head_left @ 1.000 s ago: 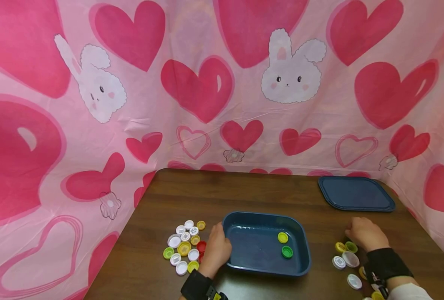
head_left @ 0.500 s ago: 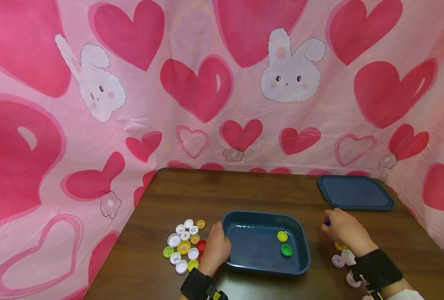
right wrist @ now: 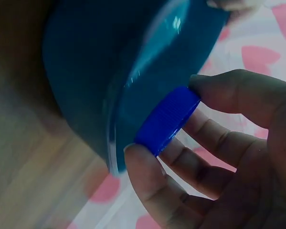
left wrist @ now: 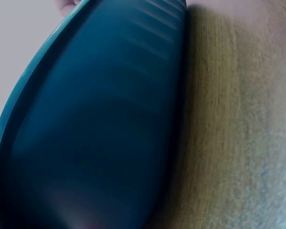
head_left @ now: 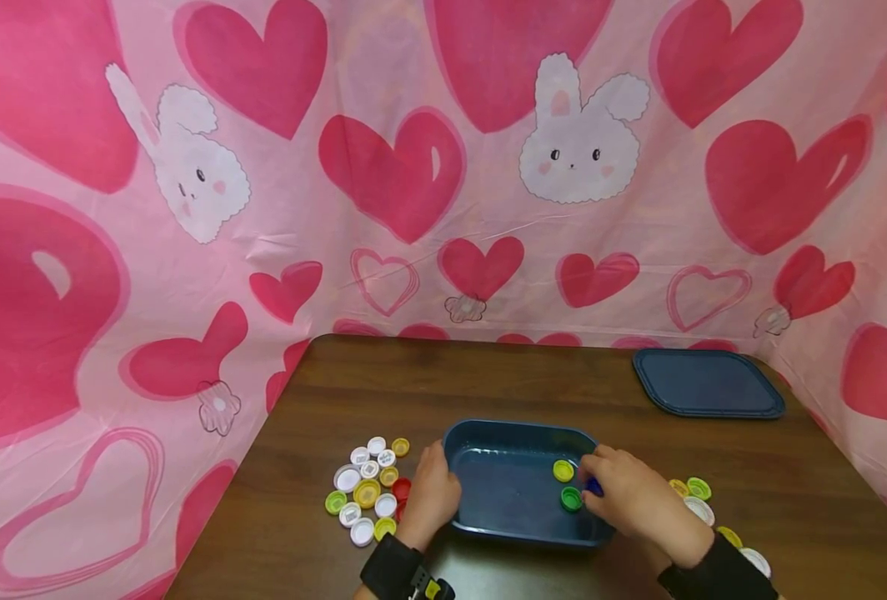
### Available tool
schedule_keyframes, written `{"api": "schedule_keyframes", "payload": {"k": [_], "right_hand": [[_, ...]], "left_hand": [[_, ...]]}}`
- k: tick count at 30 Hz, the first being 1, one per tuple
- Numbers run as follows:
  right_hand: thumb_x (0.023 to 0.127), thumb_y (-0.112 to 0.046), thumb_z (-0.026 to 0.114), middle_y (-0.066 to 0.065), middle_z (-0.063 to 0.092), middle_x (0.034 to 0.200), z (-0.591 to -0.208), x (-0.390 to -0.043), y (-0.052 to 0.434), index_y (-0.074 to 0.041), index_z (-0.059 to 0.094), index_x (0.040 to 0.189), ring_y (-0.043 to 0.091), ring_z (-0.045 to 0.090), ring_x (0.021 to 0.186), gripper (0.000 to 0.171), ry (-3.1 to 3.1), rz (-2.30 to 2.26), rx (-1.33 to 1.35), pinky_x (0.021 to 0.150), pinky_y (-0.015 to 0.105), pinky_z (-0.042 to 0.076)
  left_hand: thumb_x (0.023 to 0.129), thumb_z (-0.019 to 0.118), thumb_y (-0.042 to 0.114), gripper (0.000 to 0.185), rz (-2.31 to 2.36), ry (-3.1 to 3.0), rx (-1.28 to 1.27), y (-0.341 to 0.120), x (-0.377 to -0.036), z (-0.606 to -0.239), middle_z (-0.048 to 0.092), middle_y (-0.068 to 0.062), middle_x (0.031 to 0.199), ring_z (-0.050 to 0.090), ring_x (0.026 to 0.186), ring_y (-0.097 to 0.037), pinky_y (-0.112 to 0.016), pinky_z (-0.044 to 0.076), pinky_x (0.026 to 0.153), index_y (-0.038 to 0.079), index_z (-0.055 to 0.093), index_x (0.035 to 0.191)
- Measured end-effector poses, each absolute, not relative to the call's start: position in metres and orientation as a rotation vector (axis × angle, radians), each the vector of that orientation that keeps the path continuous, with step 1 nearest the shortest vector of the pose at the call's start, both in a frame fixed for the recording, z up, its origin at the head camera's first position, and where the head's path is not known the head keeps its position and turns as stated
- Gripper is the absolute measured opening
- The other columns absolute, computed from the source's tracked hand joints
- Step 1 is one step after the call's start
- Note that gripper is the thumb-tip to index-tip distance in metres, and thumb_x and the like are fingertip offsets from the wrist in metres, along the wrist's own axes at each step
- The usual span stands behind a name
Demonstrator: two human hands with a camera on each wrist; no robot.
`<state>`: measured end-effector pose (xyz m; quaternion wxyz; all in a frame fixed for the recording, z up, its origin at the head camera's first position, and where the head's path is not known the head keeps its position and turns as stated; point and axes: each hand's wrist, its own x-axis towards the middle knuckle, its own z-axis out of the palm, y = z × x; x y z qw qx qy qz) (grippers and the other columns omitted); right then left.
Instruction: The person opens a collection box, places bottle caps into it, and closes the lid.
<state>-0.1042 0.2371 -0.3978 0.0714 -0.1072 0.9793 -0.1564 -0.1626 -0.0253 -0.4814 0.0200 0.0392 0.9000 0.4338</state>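
Observation:
My right hand (head_left: 631, 496) pinches a dark blue bottle cap (right wrist: 169, 119) between thumb and fingertips, over the right side of a blue plastic tub (head_left: 522, 535). In the right wrist view the cap is tilted, close to the tub's rim. Inside the tub lie a yellow bottle cap (head_left: 563, 471) and a green bottle cap (head_left: 571, 499). On the opposite side my left hand (head_left: 432, 492) grips the tub's left rim. The tub's outer wall (left wrist: 100, 105) fills much of the left wrist view, where most of that hand is hidden.
Several white, yellow, green and red caps (head_left: 367, 493) are grouped on the brown table (head_left: 413, 375) left of the tub. More caps (head_left: 699, 510) lie to the right, partly behind the right forearm. A flat blue lid-like tray (head_left: 709, 383) sits at the back right.
From the caps on the right, my right hand has moved left with the blue bottle cap and now reaches over the tub's edge. My left hand has stayed at the rim.

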Motion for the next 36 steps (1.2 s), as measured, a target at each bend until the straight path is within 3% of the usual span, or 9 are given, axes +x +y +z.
{"api": "schedule_keyframes", "payload": {"k": [8, 21, 36], "right_hand": [[0.085, -0.022, 0.081, -0.008, 0.053, 0.088, -0.412, -0.094, 0.224, -0.018, 0.067, 0.092, 0.014, 0.053, 0.083, 0.015, 2.931, -0.430, -0.410, 0.066, 0.035, 0.050], [0.083, -0.021, 0.082, -0.010, 0.050, 0.085, -0.423, -0.086, 0.216, -0.019, 0.065, 0.088, 0.010, 0.047, 0.076, 0.017, 3.001, -0.415, -0.521, 0.056, 0.029, 0.041], [0.085, -0.026, 0.081, -0.004, 0.059, 0.090, -0.411, -0.092, 0.215, -0.019, 0.070, 0.093, 0.015, 0.055, 0.083, 0.016, 2.944, -0.413, -0.271, 0.066, 0.040, 0.053]], "left_hand": [[0.089, 0.059, -0.007, 0.048, 1.340, 2.771, 0.096, -0.025, -0.163, -0.480, 0.054, -0.025, 0.126, 0.055, 0.118, -0.043, -0.062, 0.045, 0.103, -0.011, 0.048, 0.135], [0.089, 0.059, -0.008, 0.048, 1.344, 2.768, 0.096, -0.024, -0.163, -0.480, 0.054, -0.025, 0.126, 0.056, 0.116, -0.042, -0.062, 0.047, 0.101, -0.011, 0.047, 0.135], [0.088, 0.059, -0.007, 0.049, 1.338, 2.776, 0.099, -0.024, -0.163, -0.484, 0.054, -0.024, 0.127, 0.055, 0.117, -0.042, -0.062, 0.046, 0.102, -0.010, 0.047, 0.136]]}}
